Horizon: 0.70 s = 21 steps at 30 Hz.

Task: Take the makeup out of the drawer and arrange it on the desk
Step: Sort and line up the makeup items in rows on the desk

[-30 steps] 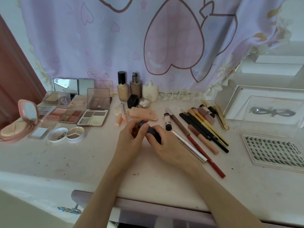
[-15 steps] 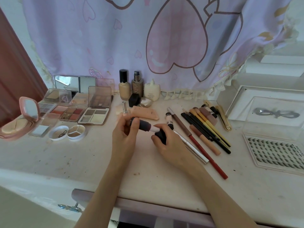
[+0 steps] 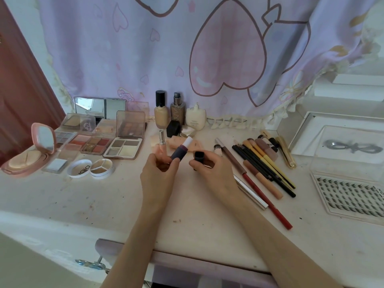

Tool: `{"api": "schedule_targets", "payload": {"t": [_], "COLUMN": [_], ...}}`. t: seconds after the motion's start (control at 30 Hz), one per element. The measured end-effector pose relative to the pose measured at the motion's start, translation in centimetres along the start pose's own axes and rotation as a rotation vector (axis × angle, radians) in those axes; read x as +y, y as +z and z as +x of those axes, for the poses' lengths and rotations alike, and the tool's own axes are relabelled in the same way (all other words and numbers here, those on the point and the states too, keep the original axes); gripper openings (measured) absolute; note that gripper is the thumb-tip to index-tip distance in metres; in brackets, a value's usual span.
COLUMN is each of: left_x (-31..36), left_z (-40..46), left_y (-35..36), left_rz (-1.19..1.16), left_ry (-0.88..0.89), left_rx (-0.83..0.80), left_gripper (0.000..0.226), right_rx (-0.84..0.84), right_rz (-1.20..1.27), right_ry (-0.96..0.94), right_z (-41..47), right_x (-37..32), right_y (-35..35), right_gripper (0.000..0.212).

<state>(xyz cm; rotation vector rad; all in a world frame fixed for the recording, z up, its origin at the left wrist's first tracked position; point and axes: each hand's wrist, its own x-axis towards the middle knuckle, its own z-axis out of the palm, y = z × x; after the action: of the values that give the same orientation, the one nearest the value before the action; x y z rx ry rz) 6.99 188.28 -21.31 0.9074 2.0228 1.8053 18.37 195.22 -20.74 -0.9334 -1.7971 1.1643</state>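
The left hand [image 3: 160,173] pinches the open lipstick [image 3: 180,150] at its bottom, so the white tip sticks up past the fingers. The right hand [image 3: 212,171] pinches the black cap [image 3: 198,156] just beside it, over the desk [image 3: 187,204].

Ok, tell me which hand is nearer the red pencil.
Right. The right hand, holding the black cap, sits just left of the red pencil. The left hand, holding the open stick, is farther left.
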Motion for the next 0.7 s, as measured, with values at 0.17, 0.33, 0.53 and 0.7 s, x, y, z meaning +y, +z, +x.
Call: {"api": "schedule_targets", "payload": {"t": [0.17,0.33,0.53,0.7], "left_x": [0.3,0.1,0.1,0.1], "left_z": [-0.1,0.0,0.2,0.6], "left_y": [0.1,0.5,0.8,1.1], "left_rz": [0.087,0.25,0.298,0.293], "left_ry": [0.069,0.134,0.133,0.102], "left_rx": [-0.085,-0.047,-0.035,-0.065], "left_gripper": [0.019,0.02,0.018,0.017], "right_rx": [0.034,0.072,0.084,0.064], "right_rz": [-0.048,-0.149,-0.305,-0.396], "right_ry": [-0.034,-0.011,0.044,-0.011], "right_z": [1.3,1.8,2.8,3.2], "right_x": [-0.5,0.2,0.5,0.6], "right_y": [1.1,1.4,1.8,1.7], "right_gripper": [0.007,0.032,0.017,0.029]}}
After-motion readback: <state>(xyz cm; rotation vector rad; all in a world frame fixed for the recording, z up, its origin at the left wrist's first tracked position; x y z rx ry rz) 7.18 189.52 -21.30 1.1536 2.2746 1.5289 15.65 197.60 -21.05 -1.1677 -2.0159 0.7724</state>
